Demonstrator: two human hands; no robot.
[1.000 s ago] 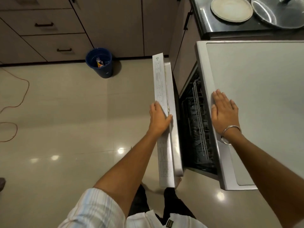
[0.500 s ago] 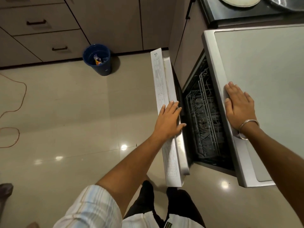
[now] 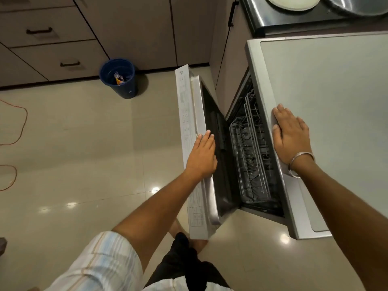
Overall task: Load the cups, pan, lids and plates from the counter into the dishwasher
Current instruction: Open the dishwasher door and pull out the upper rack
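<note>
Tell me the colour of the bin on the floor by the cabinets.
Dark blue, seen in the head view: the bin stands open-topped against the cabinet base, with some litter inside.

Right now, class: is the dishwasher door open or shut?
Partly open. The dishwasher door tilts away from the cabinet, and the wire rack shows through the gap.

The dishwasher was grey with a flat pale top. Its door stood partly open, tilted outward, and showed the wire racks inside. On the dark counter behind lay a pale round plate beside a metal lid.
</note>
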